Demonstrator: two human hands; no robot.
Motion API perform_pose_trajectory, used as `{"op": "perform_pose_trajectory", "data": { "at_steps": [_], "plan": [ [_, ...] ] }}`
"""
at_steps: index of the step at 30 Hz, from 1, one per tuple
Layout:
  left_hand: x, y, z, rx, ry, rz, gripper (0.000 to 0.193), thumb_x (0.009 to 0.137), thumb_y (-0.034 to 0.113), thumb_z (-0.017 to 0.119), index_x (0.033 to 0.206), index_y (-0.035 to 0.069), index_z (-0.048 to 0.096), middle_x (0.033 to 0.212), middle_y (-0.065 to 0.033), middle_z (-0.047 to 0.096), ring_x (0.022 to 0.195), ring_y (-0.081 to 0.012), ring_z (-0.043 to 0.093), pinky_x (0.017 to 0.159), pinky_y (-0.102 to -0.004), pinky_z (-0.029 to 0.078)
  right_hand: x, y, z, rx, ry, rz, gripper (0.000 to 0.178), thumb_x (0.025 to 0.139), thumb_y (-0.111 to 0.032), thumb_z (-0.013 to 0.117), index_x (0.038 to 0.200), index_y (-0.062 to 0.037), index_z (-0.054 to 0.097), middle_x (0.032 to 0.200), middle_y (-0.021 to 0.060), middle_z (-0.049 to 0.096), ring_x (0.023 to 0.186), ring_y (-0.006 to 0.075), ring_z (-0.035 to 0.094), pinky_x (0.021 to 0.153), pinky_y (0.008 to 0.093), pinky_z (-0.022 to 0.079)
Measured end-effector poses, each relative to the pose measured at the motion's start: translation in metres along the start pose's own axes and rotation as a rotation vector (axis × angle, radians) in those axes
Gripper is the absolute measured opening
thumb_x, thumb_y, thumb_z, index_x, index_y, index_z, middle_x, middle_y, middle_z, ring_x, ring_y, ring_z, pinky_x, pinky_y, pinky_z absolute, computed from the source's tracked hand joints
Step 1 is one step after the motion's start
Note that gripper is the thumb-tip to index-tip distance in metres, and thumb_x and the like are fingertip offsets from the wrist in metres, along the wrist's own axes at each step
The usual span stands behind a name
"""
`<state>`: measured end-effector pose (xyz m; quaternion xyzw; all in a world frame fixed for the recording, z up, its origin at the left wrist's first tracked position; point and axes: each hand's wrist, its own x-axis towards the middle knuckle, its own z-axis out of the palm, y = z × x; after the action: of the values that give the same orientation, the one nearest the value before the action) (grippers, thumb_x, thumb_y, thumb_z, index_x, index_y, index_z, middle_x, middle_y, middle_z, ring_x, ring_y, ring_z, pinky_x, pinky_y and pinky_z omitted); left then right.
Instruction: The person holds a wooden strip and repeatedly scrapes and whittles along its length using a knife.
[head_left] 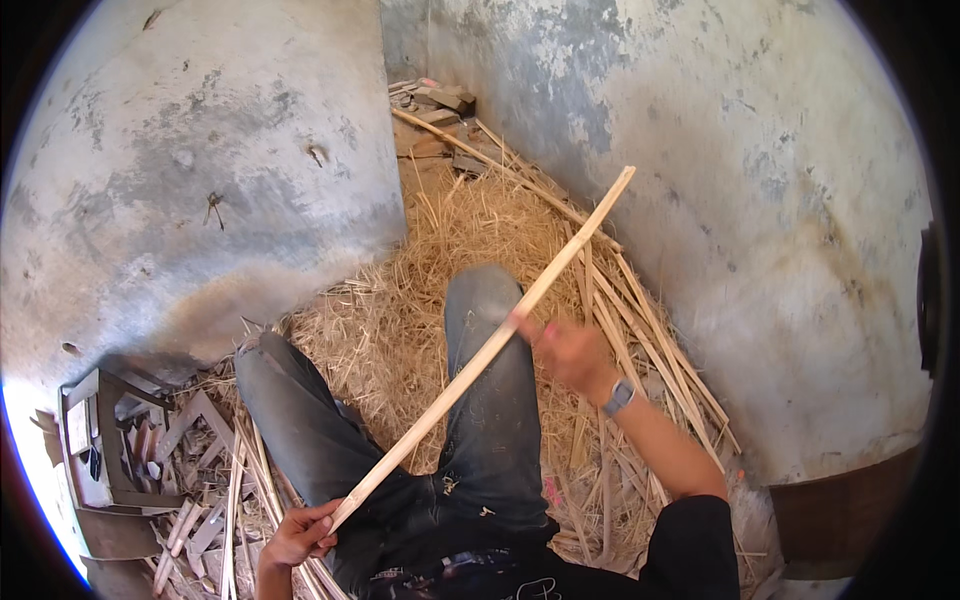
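A long, pale split-bamboo strip slants across my lap, its far end raised toward the upper right. Near its lower end my left hand is closed around it, thumb on top. My right hand, with a grey watch on the wrist, is beside the middle of the strip above my right knee. One finger of it reaches out to the strip's edge. Motion blurs these fingers, and whether they grip anything is unclear. Below the strip are my dark trousers, dusted with small shavings.
Straw-like shavings cover the floor around my legs. More bamboo strips lie along the right wall, and others at my left. A broken wooden frame with scrap wood stands at lower left, bricks at the back.
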<state>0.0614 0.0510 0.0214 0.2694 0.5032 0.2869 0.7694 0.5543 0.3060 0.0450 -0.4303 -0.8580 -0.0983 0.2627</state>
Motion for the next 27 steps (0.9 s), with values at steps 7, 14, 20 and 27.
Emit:
{"op": "perform_pose_trajectory", "data": {
  "at_steps": [7, 14, 20, 27],
  "plan": [
    [0.001, 0.01, -0.006, 0.055, 0.003, -0.024, 0.047, 0.11, 0.019, 0.06, 0.155, 0.006, 0.054, 0.071, -0.0022, 0.047, 0.059, -0.0105, 0.042, 0.049, -0.026, 0.032, 0.0, -0.008, 0.009, -0.051, 0.046, -0.017, 0.058, 0.099, -0.011, 0.061, 0.155, -0.0274, 0.056, 0.067, 0.0054, 0.053, 0.049, 0.0184, 0.052, 0.045, 0.0328, 0.046],
    [0.001, 0.015, -0.001, -0.019, -0.016, -0.045, 0.049, 0.109, 0.022, 0.061, 0.154, 0.006, 0.054, 0.069, -0.0015, 0.044, 0.056, -0.0108, 0.039, 0.049, -0.0267, 0.029, 0.005, 0.015, 0.002, -0.083, 0.068, 0.121, 0.057, 0.096, -0.009, 0.065, 0.15, -0.0278, 0.062, 0.067, 0.0062, 0.054, 0.052, 0.0199, 0.052, 0.048, 0.0353, 0.046],
    [0.003, 0.014, -0.004, -0.098, -0.082, -0.062, 0.052, 0.108, 0.023, 0.063, 0.155, 0.004, 0.052, 0.068, -0.0004, 0.041, 0.053, -0.0108, 0.037, 0.048, -0.0276, 0.027, 0.006, 0.066, -0.004, 0.02, 0.202, 0.286, 0.057, 0.096, -0.008, 0.066, 0.149, -0.0266, 0.063, 0.07, 0.0107, 0.052, 0.055, 0.0286, 0.054, 0.052, 0.0396, 0.05],
    [0.0, 0.008, -0.011, -0.165, -0.111, -0.079, 0.052, 0.107, 0.022, 0.063, 0.154, 0.002, 0.052, 0.067, -0.0004, 0.039, 0.052, -0.0106, 0.035, 0.047, -0.0272, 0.026, -0.006, 0.036, 0.007, -0.105, -0.047, -0.074, 0.057, 0.096, -0.009, 0.062, 0.152, -0.0203, 0.059, 0.067, 0.0097, 0.053, 0.053, 0.0263, 0.054, 0.049, 0.0409, 0.046]
  ]
}}
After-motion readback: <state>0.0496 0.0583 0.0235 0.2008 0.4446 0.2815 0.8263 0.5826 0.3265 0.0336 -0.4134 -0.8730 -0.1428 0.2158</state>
